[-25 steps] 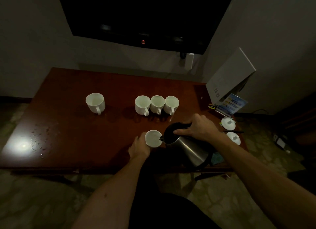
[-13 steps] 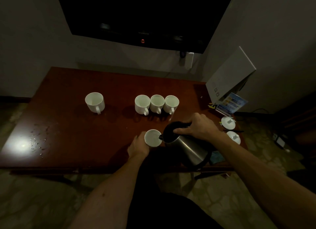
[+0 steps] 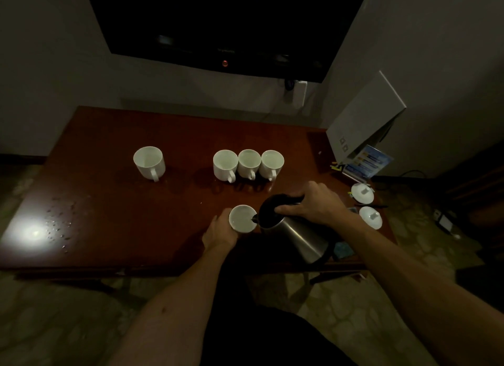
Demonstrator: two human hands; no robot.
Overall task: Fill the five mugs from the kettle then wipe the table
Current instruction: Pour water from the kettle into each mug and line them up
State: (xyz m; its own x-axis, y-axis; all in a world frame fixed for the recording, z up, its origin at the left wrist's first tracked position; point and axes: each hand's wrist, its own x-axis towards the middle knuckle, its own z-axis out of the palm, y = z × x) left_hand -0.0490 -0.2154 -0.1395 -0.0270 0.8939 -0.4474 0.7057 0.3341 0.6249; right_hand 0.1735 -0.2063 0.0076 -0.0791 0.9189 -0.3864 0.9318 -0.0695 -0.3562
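While the right hand (image 3: 316, 205) grips the black handle of the tilted stainless-steel kettle with a black top (image 3: 296, 230), its fingers curled around that handle, the left hand (image 3: 221, 230) holds the near white ceramic mug (image 3: 242, 218) from its left side, with the fingers wrapped around the wall. Only the head view shows the scene. The relation that matters is between spout and mug: the small black spout points left and sits just over the right rim of this mug, and the long axis of the kettle runs from the spout up-left to the base down-right, towards the person. I think the pour is going on now, but the picture is too dark to see the stream clearly, and the level in the mug is hard to read.

Farther on the dark red-brown wooden table (image 3: 114, 136) three white mugs in a row (image 3: 248, 163) stand touching or nearly so, handles towards the person, directly beyond the kettle. A single white mug (image 3: 149, 162) stands well apart to the left, nearer to the left hand. Whether these four are full I cannot tell. Water drops (image 3: 58, 223) lie near the left front corner, work for the wiping later.
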